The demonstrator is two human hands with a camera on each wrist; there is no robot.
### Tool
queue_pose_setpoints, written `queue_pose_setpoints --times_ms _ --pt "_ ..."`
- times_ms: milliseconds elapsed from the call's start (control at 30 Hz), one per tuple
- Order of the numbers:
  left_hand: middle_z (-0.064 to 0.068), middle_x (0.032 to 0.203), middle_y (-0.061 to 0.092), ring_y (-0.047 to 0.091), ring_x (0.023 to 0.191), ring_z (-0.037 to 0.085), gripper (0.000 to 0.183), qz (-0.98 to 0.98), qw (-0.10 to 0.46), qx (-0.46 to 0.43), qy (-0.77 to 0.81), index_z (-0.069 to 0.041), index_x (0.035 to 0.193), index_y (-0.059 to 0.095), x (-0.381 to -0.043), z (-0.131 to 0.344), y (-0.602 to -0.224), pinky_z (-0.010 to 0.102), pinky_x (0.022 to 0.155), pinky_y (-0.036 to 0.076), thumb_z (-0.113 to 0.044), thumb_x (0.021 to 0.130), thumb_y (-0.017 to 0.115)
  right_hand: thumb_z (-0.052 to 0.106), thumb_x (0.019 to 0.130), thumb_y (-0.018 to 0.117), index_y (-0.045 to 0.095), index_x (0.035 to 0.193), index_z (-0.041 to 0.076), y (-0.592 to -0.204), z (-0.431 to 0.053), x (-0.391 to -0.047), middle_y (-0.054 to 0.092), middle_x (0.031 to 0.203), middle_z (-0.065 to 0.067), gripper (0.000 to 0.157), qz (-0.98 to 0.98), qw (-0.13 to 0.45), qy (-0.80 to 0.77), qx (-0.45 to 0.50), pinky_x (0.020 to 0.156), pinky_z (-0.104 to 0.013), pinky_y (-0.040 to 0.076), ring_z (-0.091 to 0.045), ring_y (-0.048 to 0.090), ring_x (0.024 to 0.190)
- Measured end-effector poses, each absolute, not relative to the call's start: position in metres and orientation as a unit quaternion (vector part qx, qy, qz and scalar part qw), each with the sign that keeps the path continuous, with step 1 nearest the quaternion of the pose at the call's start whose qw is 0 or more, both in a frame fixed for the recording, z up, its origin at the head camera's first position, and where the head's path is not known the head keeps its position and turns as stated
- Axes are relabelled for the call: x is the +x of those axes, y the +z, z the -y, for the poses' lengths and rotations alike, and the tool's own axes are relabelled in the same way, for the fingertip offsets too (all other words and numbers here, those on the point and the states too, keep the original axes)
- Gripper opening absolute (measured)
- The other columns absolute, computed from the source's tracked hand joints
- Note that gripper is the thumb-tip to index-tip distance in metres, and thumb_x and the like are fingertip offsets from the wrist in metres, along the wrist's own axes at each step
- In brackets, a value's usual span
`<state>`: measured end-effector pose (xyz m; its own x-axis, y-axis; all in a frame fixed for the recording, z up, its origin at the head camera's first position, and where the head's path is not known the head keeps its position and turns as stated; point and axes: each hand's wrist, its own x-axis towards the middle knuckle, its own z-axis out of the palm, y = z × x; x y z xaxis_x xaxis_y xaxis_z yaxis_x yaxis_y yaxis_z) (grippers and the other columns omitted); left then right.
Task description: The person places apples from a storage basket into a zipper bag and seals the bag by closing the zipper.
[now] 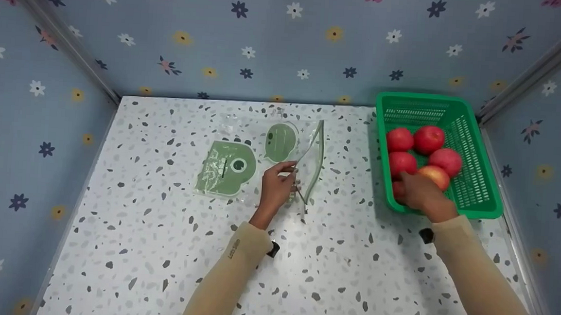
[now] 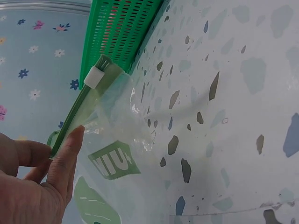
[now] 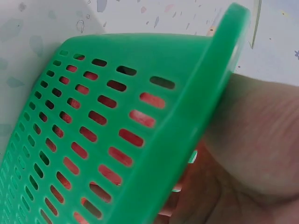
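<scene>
A clear zip bag (image 1: 233,171) with green dinosaur-like prints lies on the speckled table, its opening toward the right. My left hand (image 1: 277,186) pinches one edge of that opening between thumb and fingers, so the mouth gapes. In the left wrist view, a white slider (image 2: 94,77) sits on the green zip strip (image 2: 77,105). My right hand (image 1: 424,193) reaches into the green basket (image 1: 490,192) and grips a red apple (image 1: 398,190) in its near left corner. The basket wall hides most of those fingers in the right wrist view.
Several more apples (image 1: 429,140) sit in the left and middle of the basket, one of them yellowish red (image 1: 435,176). The basket stands at the table's right back corner. Flower-patterned walls (image 1: 268,44) enclose the table (image 1: 158,247) on the left, back and right.
</scene>
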<state>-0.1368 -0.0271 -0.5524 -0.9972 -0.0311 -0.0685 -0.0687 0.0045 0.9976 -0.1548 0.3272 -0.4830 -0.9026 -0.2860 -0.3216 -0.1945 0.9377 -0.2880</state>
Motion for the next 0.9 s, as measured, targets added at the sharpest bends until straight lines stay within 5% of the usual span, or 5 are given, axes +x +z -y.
queue_pose_setpoints --times_ms 167,333,667,900 --pt "0.03 0.12 0.065 0.074 0.095 0.041 0.03 -0.709 0.016 -0.034 0.704 0.005 0.133 0.068 -0.136 0.027 -0.552 0.032 0.073 0.065 0.001 0.105 0.058 0.008 0.092 0.066 0.061 0.1 -0.001 -0.486 -0.329 -0.154 0.062 0.08 -0.017 0.013 -0.966 0.167 -0.138 -0.141 0.067 -0.049 0.05 -0.034 0.06 0.074" --pt "0.027 0.118 0.066 0.074 0.096 0.043 0.03 -0.711 0.016 -0.033 0.703 0.005 0.133 0.068 -0.136 0.028 -0.552 0.033 0.074 0.065 0.0 0.105 0.058 0.007 0.096 0.062 0.06 0.096 0.001 -0.485 -0.329 -0.154 0.058 0.073 -0.012 0.006 -0.965 0.174 -0.142 -0.135 0.062 -0.042 0.046 -0.03 0.058 0.069" --pt "0.028 0.119 0.066 0.075 0.091 0.035 0.029 -0.707 0.017 -0.044 0.705 0.003 0.131 0.069 -0.135 0.029 -0.553 0.031 0.073 0.065 0.001 0.104 0.059 0.008 0.091 0.068 0.061 0.101 0.002 -0.479 -0.327 -0.15 0.058 0.074 -0.012 0.014 -0.967 0.148 -0.138 -0.154 0.062 -0.045 0.048 -0.033 0.058 0.072" --pt "0.026 0.117 0.067 0.076 0.089 0.032 0.028 -0.711 0.012 -0.044 0.702 0.004 0.131 0.069 -0.136 0.028 -0.553 0.032 0.072 0.065 0.001 0.104 0.06 0.01 0.087 0.075 0.06 0.108 -0.002 -0.469 -0.325 -0.144 0.059 0.091 -0.028 0.029 -0.975 0.113 -0.09 -0.168 0.067 -0.059 0.054 -0.047 0.058 0.095"
